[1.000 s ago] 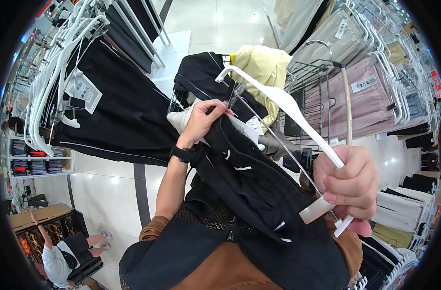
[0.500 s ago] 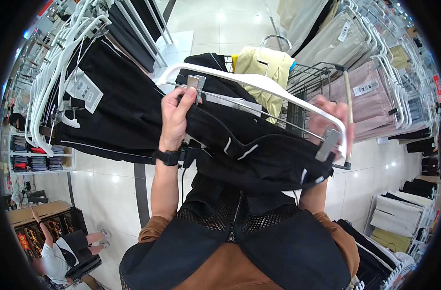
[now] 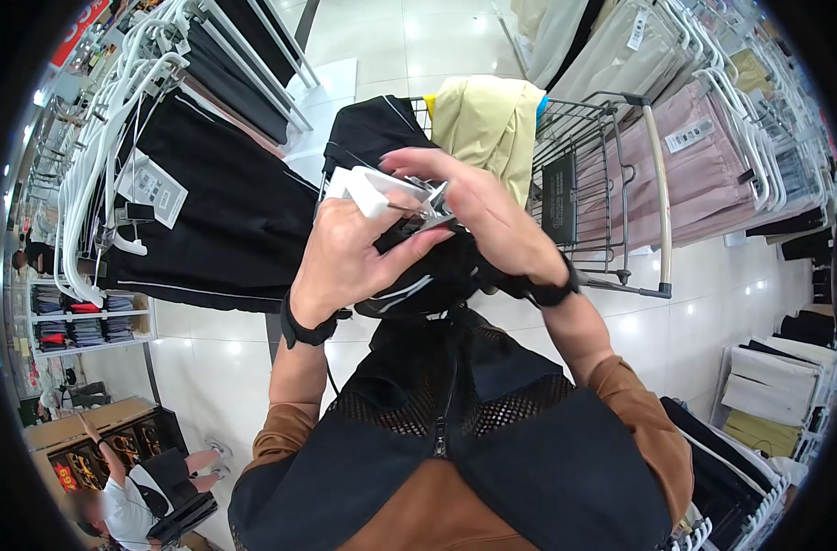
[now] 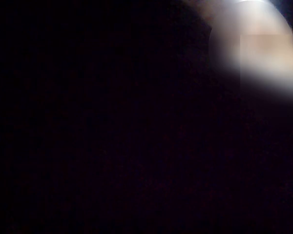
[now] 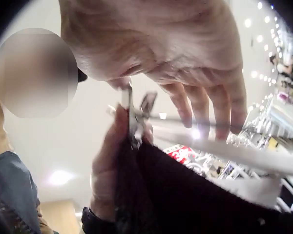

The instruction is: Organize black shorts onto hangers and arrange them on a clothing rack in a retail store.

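Note:
In the head view, a white clip hanger [image 3: 370,195] stands end-on toward the camera, with the black trousers [image 3: 404,298] below it. My left hand [image 3: 340,248] holds the hanger's near end. The right wrist view shows its fingertips pinching the trousers' waistband [image 5: 151,161] at the metal clip [image 5: 134,119]. From the other side my right hand [image 3: 492,211] reaches over the clip, fingers mostly straight along the hanger bar, thumb touching the clip's top. Dark cloth fills most of the left wrist view, hiding the left hand there.
Ahead is a wire shopping cart [image 3: 611,174] with pale yellow clothing [image 3: 487,119] and black clothing [image 3: 368,124] on it. Black trousers [image 3: 225,202] hang on the left rack, pink ones [image 3: 685,174] on the right. Another person [image 3: 138,496] stands at lower left.
The hanger has swung from crosswise to end-on. My right hand has left the hanger's right end and moved left to the clip beside my left hand, bringing the trousers in front of my chest.

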Demonstrator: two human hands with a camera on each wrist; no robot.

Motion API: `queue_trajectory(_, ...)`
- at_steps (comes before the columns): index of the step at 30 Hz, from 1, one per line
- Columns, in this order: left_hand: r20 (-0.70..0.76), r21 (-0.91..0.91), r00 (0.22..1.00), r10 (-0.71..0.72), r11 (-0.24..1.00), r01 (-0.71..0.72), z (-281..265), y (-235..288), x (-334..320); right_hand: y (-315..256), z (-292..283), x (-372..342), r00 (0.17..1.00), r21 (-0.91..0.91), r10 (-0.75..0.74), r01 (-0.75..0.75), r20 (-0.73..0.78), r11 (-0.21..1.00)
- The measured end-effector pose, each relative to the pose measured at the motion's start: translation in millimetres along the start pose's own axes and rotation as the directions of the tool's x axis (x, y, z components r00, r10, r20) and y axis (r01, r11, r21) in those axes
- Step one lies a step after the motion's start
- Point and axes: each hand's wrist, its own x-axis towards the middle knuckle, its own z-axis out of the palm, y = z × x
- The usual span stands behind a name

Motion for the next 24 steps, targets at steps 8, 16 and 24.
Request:
queue_trajectory(8,-0.090,-0.067,0.982,-0.166,0.985,0.160,-8.8,6.8,-14.4,18.8,34.9,15.5,0.971,0.009,0.172,-0.172,-0.166,0.985)
queue_trajectory(16,-0.189,0.030,0.966,-0.173,0.983,0.182,-18.2,4.7,-25.4,21.5,35.5,23.6,0.967,0.065,0.179,-0.169,-0.180,0.983)
queue_trajectory(24,-0.270,0.222,0.943,-0.195,0.940,0.258,-22.2,20.3,-28.9,24.4,39.7,27.0,0.985,0.145,0.143,-0.128,-0.100,0.981)
